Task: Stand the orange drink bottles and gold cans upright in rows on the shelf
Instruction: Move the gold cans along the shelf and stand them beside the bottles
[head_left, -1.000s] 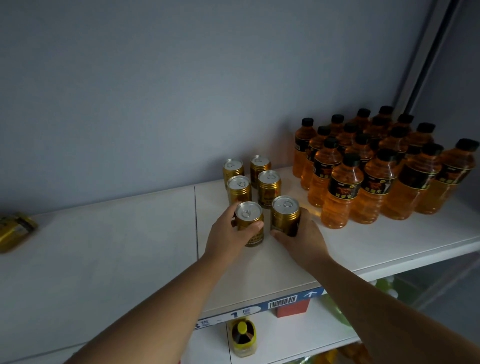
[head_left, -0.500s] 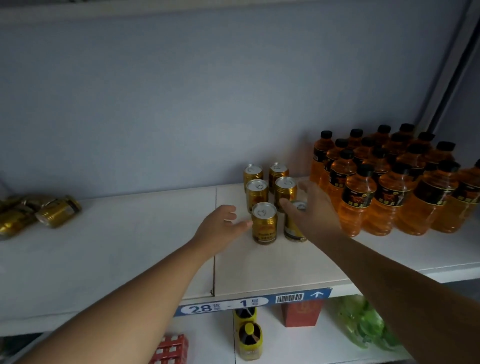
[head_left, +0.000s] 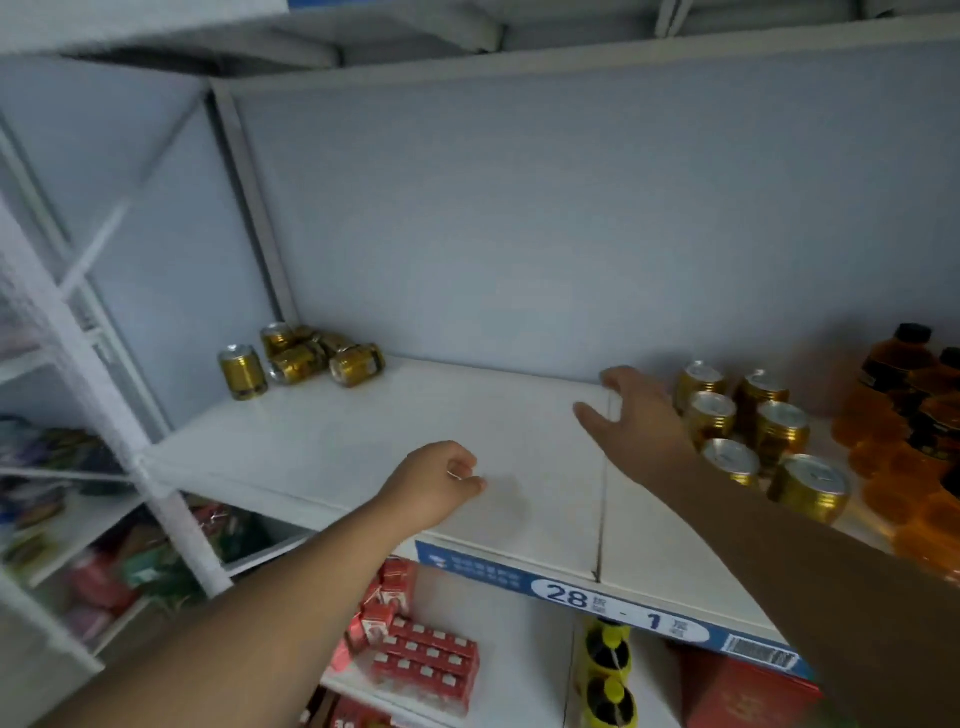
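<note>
Left hand (head_left: 436, 483) loosely curled, empty | right hand (head_left: 636, 415) spread, empty | next: fetch fallen cans (head_left: 322, 356) from shelf (head_left: 363, 441) corner, grip mid-body, extend upright rows (head_left: 753, 431).

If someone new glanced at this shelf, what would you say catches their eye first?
Probably the two bare hands, left and right, reaching empty over the white shelf. Next, the neat block of upright gold cans on the right, against the jumble of toppled cans in the far left corner.

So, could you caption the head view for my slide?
Both empty hands, left hand and right hand, reach toward toppled gold cans.
</note>
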